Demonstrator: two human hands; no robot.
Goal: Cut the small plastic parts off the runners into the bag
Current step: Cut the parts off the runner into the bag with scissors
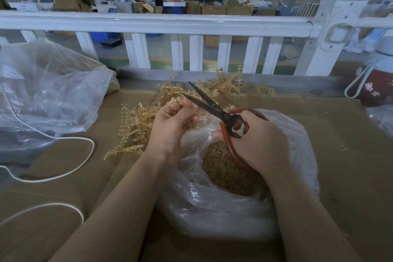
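While gripping the runner (180,100) in the left hand (172,125), keep it over the bag (297,134). Snip close with the scissors (212,106) gripped in the right hand (255,142).

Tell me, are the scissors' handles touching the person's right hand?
Touching. The head view shows the right hand with its fingers curled through and round the red handles of the scissors, whose blades stand open above the bag.
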